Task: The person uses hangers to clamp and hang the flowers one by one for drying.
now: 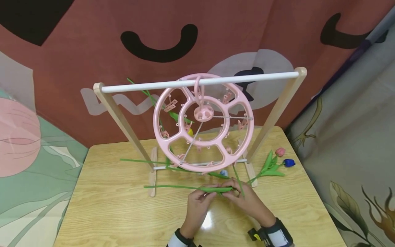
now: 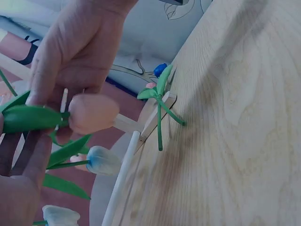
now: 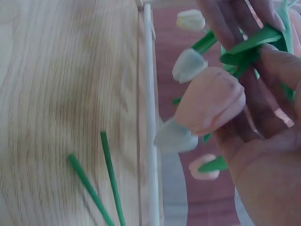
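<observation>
An artificial tulip with a peach bloom and green leaves lies between both hands, low in front of the rack. Its long stem points left in the head view. My left hand pinches it along the stem and leaf. The right hand holds the same flower nearer the bloom, fingers around the leaves. Just beyond them hangs a pink ring-shaped hanger with small clips. Several tulips hang from it, among them a white-and-blue one and a yellow one.
A wooden rack with a white top bar carries the hanger and stands on the wooden table. Right of its foot lie a blue tulip and a pink tulip, stems toward the right hand. A printed curtain hangs behind.
</observation>
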A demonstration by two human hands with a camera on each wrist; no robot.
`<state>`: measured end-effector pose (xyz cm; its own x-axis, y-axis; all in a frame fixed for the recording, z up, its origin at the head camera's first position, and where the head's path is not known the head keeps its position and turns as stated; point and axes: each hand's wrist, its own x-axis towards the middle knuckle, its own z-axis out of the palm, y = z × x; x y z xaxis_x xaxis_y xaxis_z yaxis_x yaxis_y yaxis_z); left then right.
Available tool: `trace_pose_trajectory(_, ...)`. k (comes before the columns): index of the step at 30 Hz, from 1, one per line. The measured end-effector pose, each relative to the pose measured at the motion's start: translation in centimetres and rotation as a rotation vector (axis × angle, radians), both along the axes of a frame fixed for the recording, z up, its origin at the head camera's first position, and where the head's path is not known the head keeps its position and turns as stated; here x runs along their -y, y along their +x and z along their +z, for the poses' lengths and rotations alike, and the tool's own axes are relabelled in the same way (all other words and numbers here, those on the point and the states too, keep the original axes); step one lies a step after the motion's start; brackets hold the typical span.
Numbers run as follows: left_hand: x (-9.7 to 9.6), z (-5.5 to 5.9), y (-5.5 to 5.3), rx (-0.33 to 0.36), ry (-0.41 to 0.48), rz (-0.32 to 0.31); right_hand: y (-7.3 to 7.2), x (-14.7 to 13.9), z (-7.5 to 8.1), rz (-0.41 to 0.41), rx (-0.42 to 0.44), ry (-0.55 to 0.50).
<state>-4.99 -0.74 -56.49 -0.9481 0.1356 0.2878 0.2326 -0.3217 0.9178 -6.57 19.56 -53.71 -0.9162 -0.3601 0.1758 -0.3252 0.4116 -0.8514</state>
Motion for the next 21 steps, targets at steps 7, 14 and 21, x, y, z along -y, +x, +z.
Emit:
trace_pose_trajectory(7,0.5,-0.4,-0.2,0.007,-0.043,0.039,-1.2,-3.4,0.6,-0.254,-0.21,0.062)
trace_pose_trajectory(14,1.3,-0.2,-0.8,-0.104,-0.065,0.072,-3.6,-6.1,5.4,-0.32,-0.29,0.018)
trace_pose_trajectory(21,1.6,0.9,-1.6,-0.255,-0.092,0.087,-6.5,-5.4,9.0,-0.266,-0.268,0.012)
